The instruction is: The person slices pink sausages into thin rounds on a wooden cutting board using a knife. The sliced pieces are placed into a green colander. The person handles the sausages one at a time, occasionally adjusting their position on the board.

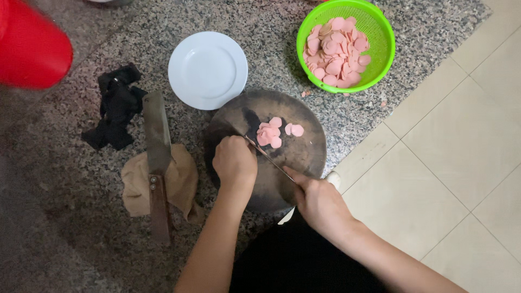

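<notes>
A dark round chopping board (304, 152) lies on the speckled stone counter (65, 179). My right hand (320, 203) grips a knife (267, 154) whose thin blade runs up-left across the board. My left hand (234, 161) is curled knuckles-up beside the blade; what it holds down is hidden under the fingers. A few pink round sausage slices (274, 132) lie on the board just beyond the blade.
A green plastic colander (380, 49) full of pink slices stands at the back right. An empty white plate (207, 69) sits behind the board. A large cleaver (157, 157) rests on a tan cloth (182, 184), with a black cloth (116, 108) and a red container (30, 46) further left. Tiled floor lies to the right.
</notes>
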